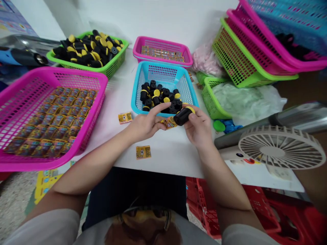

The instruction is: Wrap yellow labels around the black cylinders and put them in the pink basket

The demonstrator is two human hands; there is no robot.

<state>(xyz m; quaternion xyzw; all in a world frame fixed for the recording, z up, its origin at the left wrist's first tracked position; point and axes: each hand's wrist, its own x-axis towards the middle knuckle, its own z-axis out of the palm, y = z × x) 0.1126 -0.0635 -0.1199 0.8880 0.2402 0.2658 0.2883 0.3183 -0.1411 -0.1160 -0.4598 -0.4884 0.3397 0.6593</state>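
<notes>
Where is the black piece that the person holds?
Head view, centre: the black piece is in the right hand, before the blue basket, beside a yellow label in the left hand.

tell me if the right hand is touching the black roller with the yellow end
Touching. The head view shows the right hand with fingers wrapped around the black roller, no gap; the left hand pinches a yellow label beside it.
</notes>
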